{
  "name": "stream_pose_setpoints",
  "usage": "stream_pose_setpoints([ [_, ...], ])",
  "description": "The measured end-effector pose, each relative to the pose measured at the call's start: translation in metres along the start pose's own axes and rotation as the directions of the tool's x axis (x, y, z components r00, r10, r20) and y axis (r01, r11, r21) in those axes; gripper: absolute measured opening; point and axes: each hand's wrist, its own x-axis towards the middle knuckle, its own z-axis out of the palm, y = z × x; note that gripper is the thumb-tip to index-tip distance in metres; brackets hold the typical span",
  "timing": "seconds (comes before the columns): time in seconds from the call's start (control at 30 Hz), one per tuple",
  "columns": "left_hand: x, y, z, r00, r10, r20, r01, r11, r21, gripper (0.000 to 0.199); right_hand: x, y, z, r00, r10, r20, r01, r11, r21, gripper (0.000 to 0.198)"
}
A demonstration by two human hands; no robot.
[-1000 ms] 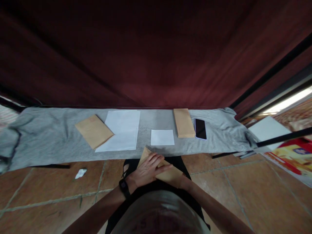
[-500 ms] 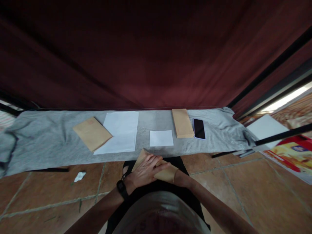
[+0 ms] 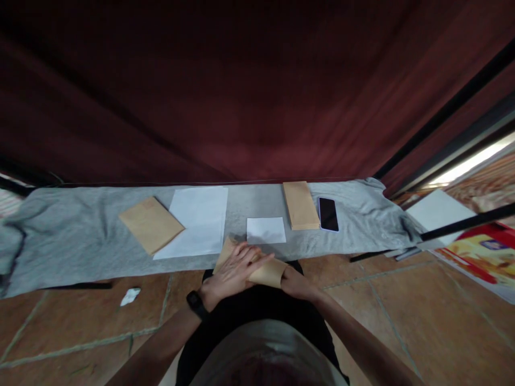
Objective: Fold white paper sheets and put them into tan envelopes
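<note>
Brown envelope (image 3: 269,272) now sits nearer the white card (image 3: 265,230) than a moment ago, so you're still handling it by the table's (image 3: 358,230) near edge, left hand (image 3: 233,272) flat across it, right hand's (image 3: 296,283) hidden grip unclear.

Left hand (image 3: 235,271): bare, fingernails too small to make out
Right hand (image 3: 296,282): bare, fingers partly hidden
Watch (image 3: 196,301): black, on the left wrist; dark face, unreadable
Forearms (image 3: 161,343): uncovered, sleeves out of view
Top (image 3: 265,328): pale greyish, rounded in front; lower part dark reddish, blurred
Legwear (image 3: 261,302): black, plain
</note>
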Motion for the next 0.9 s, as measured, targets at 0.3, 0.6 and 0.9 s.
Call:
stream_pose_setpoints([
  [0.3,0.001,-0.015,0.007,0.993,-0.12,-0.006,0.12,0.99,0.077,0.098,0.004,0.018,-0.01,0.995,0.064,-0.073,-0.058,0.995,0.077,0.041],
  [0.6,0.004,-0.03,0.005,0.966,-0.243,-0.09,0.246,0.969,0.034,0.096,0.01,0.009,-0.012,0.971,-0.101,-0.215,0.099,0.995,-0.02,0.035],
  [0.9,0.013,-0.037,0.005,0.969,-0.235,-0.081,0.239,0.97,0.037,0.097,0.038,0.006,-0.007,0.947,-0.237,-0.217,0.199,0.962,-0.185,0.019],
])
